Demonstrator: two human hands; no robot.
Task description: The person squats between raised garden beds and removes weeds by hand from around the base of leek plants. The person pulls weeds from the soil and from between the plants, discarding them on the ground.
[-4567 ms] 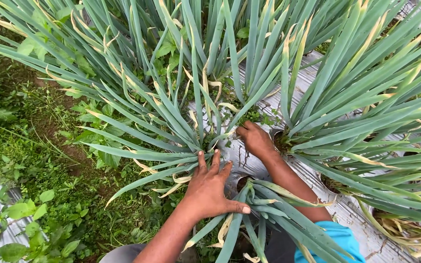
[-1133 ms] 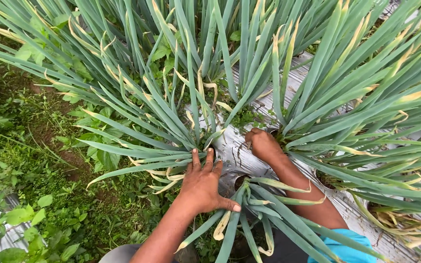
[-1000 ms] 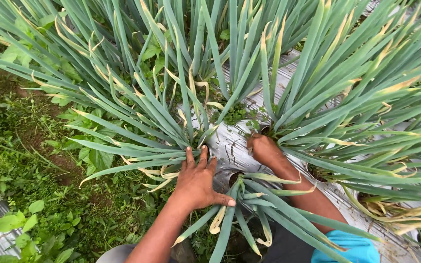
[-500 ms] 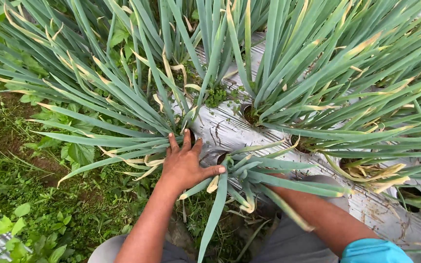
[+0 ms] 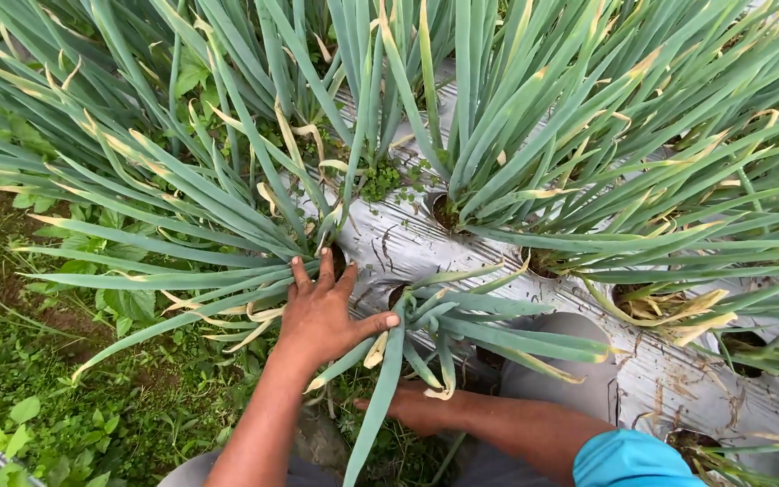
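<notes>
Under the left hand (image 5: 322, 311), long green onion leaves (image 5: 227, 234), tips yellowed.

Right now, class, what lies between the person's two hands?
In the head view, drooping green onion leaves, some yellow-tipped, cross between the left hand and the right hand lower down.

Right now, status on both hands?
Left hand open, flat at base of green onion clump. Right hand low under small clump, grip unclear. Silver mulch sheet alongside.
</notes>
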